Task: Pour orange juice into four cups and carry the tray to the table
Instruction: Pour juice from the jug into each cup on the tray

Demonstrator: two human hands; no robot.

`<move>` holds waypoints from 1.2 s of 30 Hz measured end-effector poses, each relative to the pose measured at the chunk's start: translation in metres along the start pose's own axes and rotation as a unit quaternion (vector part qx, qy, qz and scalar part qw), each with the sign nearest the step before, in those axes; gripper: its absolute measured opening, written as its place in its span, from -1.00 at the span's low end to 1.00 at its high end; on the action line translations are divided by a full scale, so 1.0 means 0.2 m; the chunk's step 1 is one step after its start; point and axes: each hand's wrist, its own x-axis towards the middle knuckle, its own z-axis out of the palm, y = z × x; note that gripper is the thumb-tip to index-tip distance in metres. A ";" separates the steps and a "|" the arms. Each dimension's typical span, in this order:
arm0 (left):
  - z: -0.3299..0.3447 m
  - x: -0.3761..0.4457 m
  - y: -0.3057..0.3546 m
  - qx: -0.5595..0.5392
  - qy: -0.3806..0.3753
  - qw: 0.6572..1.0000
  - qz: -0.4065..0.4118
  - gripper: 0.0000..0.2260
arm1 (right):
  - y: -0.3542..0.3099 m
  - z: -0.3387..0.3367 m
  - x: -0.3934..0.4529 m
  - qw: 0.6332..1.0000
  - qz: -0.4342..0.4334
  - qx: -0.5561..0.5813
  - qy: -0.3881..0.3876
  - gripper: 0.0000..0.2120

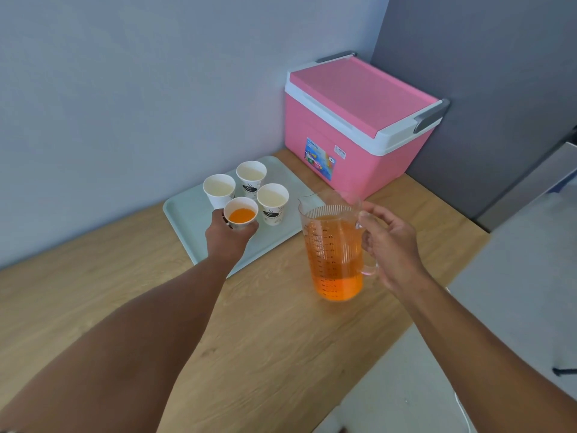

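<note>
One cup filled, three to go.
The left hand (229, 234) grips the filled cup (240, 216) on the tray (187, 220), steadying it; the right hand (390, 242), fingers loose, rests beside the jug (335, 254) handle.

Tray, four cups, jug of juice.
Pale green tray (184, 220) lies flat on the wooden counter. Four white paper cups stand upright on it, clustered: the near cup (241, 215) holds orange juice; the other three (219, 189) (251, 176) (272, 202) hold none. Clear graduated jug (332, 254), about two-thirds full, stands right of the tray.
</note>
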 end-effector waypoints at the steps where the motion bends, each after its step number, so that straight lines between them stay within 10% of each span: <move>1: 0.00 0.00 0.00 -0.001 0.001 1.000 -0.003 -0.32 | 0.00 0.00 0.00 1.000 0.001 -0.003 0.002 -0.84; 14: 0.09 -0.33 -0.14 -0.055 0.143 0.985 -0.074 -0.41 | -0.01 -0.05 0.03 1.000 -0.014 -0.008 -0.005 -0.87; 22: 0.27 -0.47 -0.07 -0.044 0.091 0.994 -0.040 -0.55 | -0.03 -0.09 0.04 1.000 -0.023 -0.002 -0.019 -0.87; 36: 0.56 -0.22 0.15 -0.050 0.048 0.993 -0.095 -0.20 | -0.04 -0.17 0.14 1.000 -0.016 -0.007 -0.020 -0.84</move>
